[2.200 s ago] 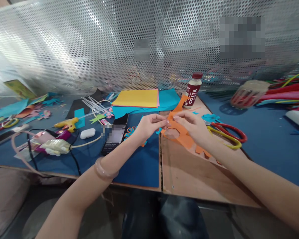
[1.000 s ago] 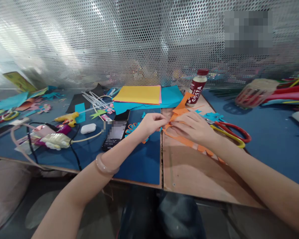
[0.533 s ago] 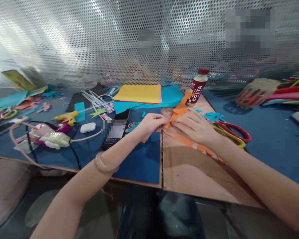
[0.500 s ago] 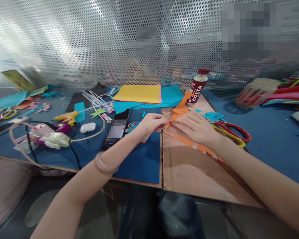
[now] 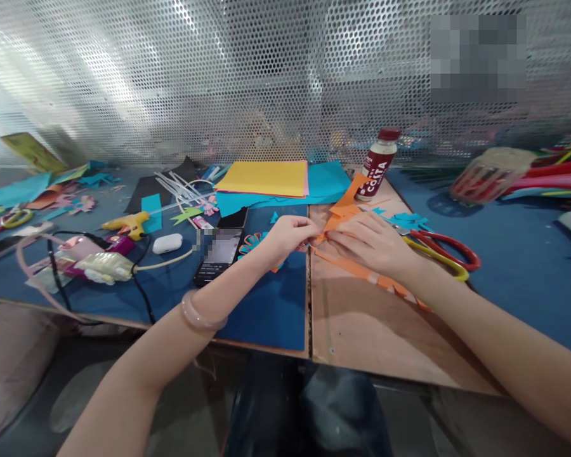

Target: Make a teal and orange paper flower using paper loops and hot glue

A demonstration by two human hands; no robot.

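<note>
Orange paper (image 5: 346, 204) lies between my hands over the seam of the table, partly hidden by my fingers. My left hand (image 5: 289, 241) is closed in a pinch on its near left edge. Fingers bent and close together, my right hand (image 5: 368, 240) grips the same paper from the right. Beneath my right wrist runs a strip of orange paper (image 5: 347, 266) with cut edges. A blue and orange paper flower (image 5: 251, 244) sits partly behind my left hand. Red and yellow handled scissors (image 5: 450, 252) lie beyond my right wrist.
A Costa bottle (image 5: 379, 166) stands behind the orange paper. Yellow sheets (image 5: 264, 178) lie on blue paper at the back. Left are a phone (image 5: 219, 257), an earbud case (image 5: 167, 244), a yellow glue gun (image 5: 129, 225) and a corded power strip (image 5: 107, 266). A tipped clear container (image 5: 492, 176) is right.
My fingers have shifted very slightly at the orange paper. Both hands keep their hold, and everything else stays where it was.
</note>
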